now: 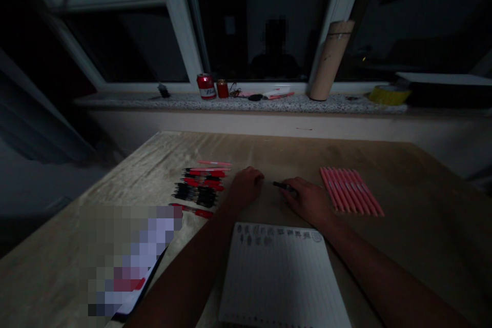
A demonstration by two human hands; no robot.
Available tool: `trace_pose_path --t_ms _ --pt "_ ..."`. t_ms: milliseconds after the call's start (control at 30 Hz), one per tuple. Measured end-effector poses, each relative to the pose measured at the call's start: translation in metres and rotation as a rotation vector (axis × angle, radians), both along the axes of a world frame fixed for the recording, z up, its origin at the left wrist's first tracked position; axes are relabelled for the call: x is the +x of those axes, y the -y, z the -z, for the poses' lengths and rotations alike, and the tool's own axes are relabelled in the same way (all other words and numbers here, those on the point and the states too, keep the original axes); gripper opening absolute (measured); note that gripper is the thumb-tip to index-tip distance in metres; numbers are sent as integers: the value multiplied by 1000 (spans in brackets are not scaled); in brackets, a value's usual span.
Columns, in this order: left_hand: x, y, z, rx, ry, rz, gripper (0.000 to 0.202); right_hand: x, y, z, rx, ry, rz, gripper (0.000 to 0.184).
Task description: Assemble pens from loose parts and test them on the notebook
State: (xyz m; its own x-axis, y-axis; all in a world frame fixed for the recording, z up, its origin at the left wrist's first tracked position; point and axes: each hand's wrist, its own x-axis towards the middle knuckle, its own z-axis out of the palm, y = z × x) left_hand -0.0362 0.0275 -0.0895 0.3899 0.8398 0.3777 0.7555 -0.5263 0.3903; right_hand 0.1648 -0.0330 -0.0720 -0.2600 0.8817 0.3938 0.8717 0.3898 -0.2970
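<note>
Right hand [309,200] lies palm-down on the table [403,164], fingers curled over the rear of a dark pen [283,185]; the pen's tip pokes out to the left, toward the left hand. Grip appears loose and partial; whether the fingers fully close on the barrel cannot be told in this light. Left hand [246,184] rests just beside it as a loose fist, nothing visibly held.

Pen judged light, rigid, smooth plastic, liable to roll; best taken at mid-barrel between thumb and two fingers.

Count outward:
- lined notebook [279,277], one, open, near edge, small ink marks across its top line;
- pink pens [351,191], roughly eight, in a tight row right of the right hand;
- mixed red and black pens [202,184], a dozen-odd, left of the left hand, exact number unclear;
- red can [206,86], one, on the windowsill.
</note>
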Motion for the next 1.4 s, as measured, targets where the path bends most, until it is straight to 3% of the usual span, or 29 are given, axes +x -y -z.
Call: trace_pose_path --t_ms 367,600,800,1167,1400 --pt "-3 8 -4 -42 124 14 30 3 -1 1 -16 30 15 24" --pt "4 20 -13 -17 158 131 16 3 0 -2 -26 20 -19 23" --pt "4 19 -14 -30 152 164 16 3 -1 -1 -9 35 -25 22" --pt "-7 9 -7 -7 159 37 14 6 -3 0 -59 7 28 24" --pt "-13 6 -2 -13 -15 -53 14 8 -5 2 -43 -1 20 24"
